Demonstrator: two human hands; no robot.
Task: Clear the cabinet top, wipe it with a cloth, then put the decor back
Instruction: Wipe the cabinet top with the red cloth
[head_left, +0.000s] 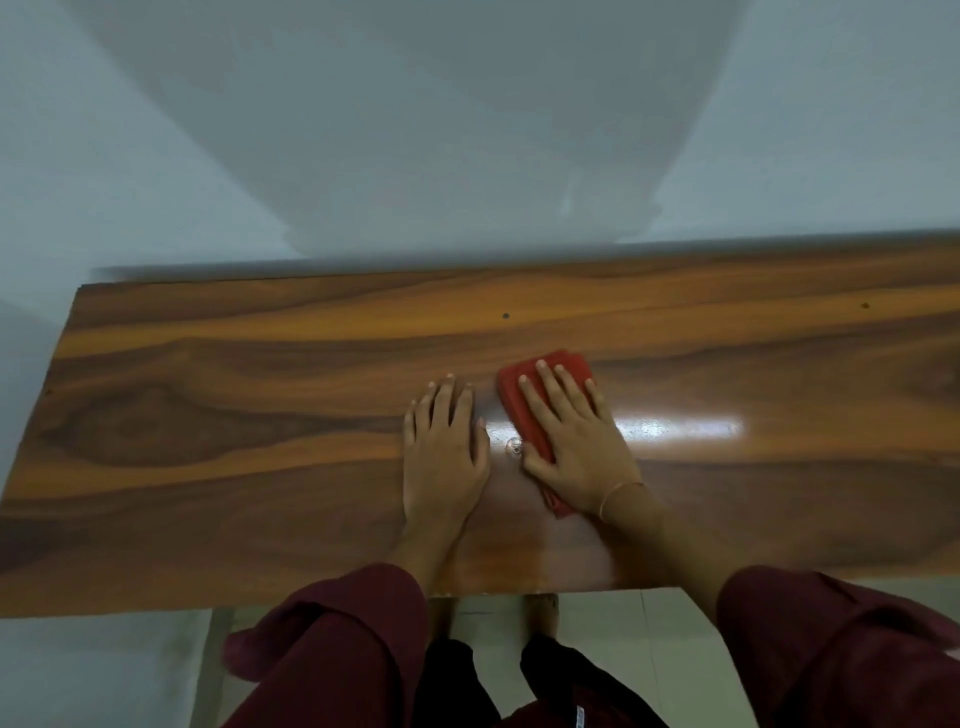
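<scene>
Right grip (576, 441) laid flat, fingers straight and spread, pressing down on red cloth (563, 364); nothing clasped. Cloth plain red, folded into thick pad, rounded far corner showing past fingertips, crumpled end poking out beside wrist. Thin bracelet (618, 493) round right wrist. Left grip (444, 447) just beside, palm down, fingers straight, resting bare on desk (208, 415). Cloth lying near middle of desk. Desk glossy, orange-brown with dark swirling grain, white glare strip (680, 428) just right of cloth. Maroon sleeves (337, 623) at near edge; pale wall (467, 130) behind.
</scene>
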